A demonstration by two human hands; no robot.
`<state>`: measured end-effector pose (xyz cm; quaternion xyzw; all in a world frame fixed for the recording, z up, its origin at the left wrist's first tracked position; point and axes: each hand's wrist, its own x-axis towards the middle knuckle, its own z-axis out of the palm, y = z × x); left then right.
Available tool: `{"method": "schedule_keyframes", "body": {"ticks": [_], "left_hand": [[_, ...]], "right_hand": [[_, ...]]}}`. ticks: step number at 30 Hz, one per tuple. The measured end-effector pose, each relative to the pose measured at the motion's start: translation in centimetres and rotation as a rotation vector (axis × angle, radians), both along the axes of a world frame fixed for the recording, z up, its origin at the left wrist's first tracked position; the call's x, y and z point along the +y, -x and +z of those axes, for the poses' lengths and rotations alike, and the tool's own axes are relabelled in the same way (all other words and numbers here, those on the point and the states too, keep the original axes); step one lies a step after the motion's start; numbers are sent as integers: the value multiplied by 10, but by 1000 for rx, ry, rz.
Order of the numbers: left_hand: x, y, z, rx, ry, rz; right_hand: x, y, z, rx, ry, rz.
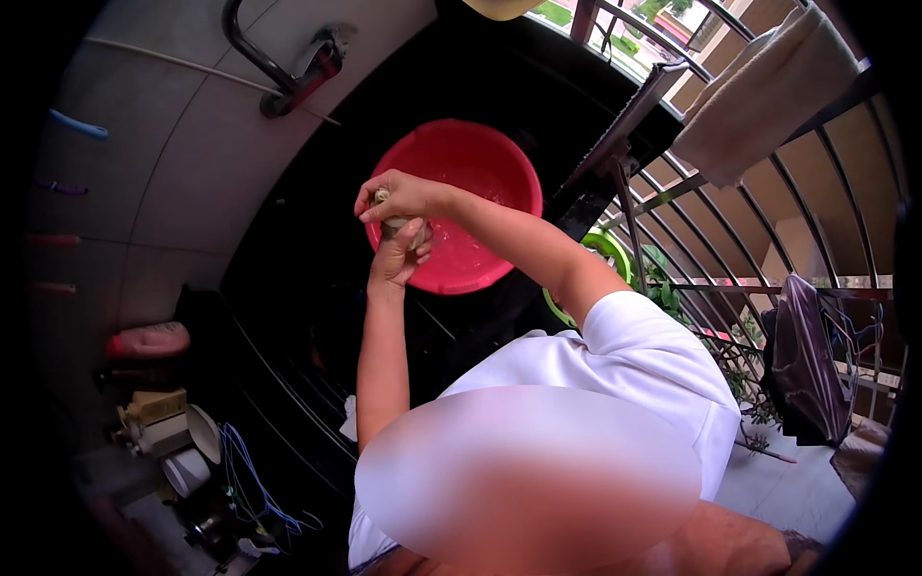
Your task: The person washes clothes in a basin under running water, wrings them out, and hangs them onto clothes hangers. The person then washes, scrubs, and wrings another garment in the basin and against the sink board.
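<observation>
"Two hands logged, both yours. Where do you have them?"

"Over the left side of the red basin (521, 173), on the black bench (298, 206). Your right hand (401, 195) is on the far side, your left hand (397, 257) just nearer."

"State of each grip?"

"Your right fingers pinch the far end of a pale green item (382, 196). Your left grip is curled about its nearer part, thumb pressed against it. Your fingers cover much of it, so you cannot tell exactly what it is."

"Basin contents?"

"Bright glints, consistent with water. You have them right of your hands."

"Surroundings?"

"Far left of you, a dark faucet (312, 79) at the tiled wall (178, 158). Right of the basin and lower, a bright green tub (618, 252), partly behind your right arm. Far right, a pale cloth (768, 101) hangs over the metal railing (751, 217)."
</observation>
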<state>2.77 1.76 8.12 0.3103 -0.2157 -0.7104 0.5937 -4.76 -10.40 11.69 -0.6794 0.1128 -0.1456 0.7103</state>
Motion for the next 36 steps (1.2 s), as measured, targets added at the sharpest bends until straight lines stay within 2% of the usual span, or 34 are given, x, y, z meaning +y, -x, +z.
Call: {"method": "schedule_keyframes", "body": {"ticks": [2, 3, 4, 5, 6, 8, 9, 10, 11, 12, 14, 15, 16, 18, 21, 22, 24, 27, 29, 30, 32, 33, 35, 36], "left_hand": [[-7, -13, -18, -386, -171, -111], [-9, -10, -23, -505, -246, -37], [-17, 0, -33, -505, -247, -34], [-30, 13, -52, -807, 54, 351], [-33, 12, -70, -936, 164, 496], [-39, 10, -106, -1243, 324, 836], [-27, 21, -67, -986, -135, 601], [-17, 28, -40, -692, -560, 347], [-13, 25, -37, -515, -573, 287], [-11, 21, -32, -511, -578, 290], [-5, 14, -18, 283, -343, 161], [-5, 14, -11, 432, -217, 106], [-4, 19, -6, 430, -217, 114], [-6, 40, 11, 627, -49, 8], [-4, 46, 24, 649, -1, -53], [-3, 43, 29, 619, 22, -105], [-6, 33, 35, 306, -40, -103], [-18, 33, 28, -305, -321, 73], [-29, 38, 11, -583, -352, 297], [-39, 40, 2, -932, -417, 383], [-61, 19, -79, -1432, -407, 273], [-65, 15, -106, -1832, -420, 178], [-67, 12, -107, -2224, -420, 68], [-63, 11, -104, -2098, -443, 262]], "right_hand": [[2, -10, -9, 0, 82, 20], [5, -15, -15, 111, 321, -55], [8, -17, -22, 221, 559, -132], [16, -15, -21, 327, 567, -228], [18, -18, -30, 327, 565, -224], [20, -25, -47, 566, 684, -224], [15, -24, -41, 562, 688, -223], [10, -19, -31, 576, 464, -149], [4, -13, -26, 587, 238, -73], [-3, -4, -33, 589, 236, -66], [-15, 14, -54, 123, -251, 35], [-10, 20, -59, 122, -257, 42], [-2, 25, -63, -47, -521, 65], [11, 20, -50, -434, -993, 189], [7, 21, -6, -494, -836, 169], [-8, 11, -17, -430, -741, 194], [-5, 12, 22, -286, -675, 186], [-12, 3, 33, 40, -182, 32], [-9, -9, 21, 212, -100, -133], [-17, -21, -2, 281, -7, -175], [-13, -39, -40, 321, 409, -442], [-7, -41, -43, 326, 413, -415], [-3, -43, -41, 442, 595, -499], [-3, -44, -38, 442, 602, -494]]}}
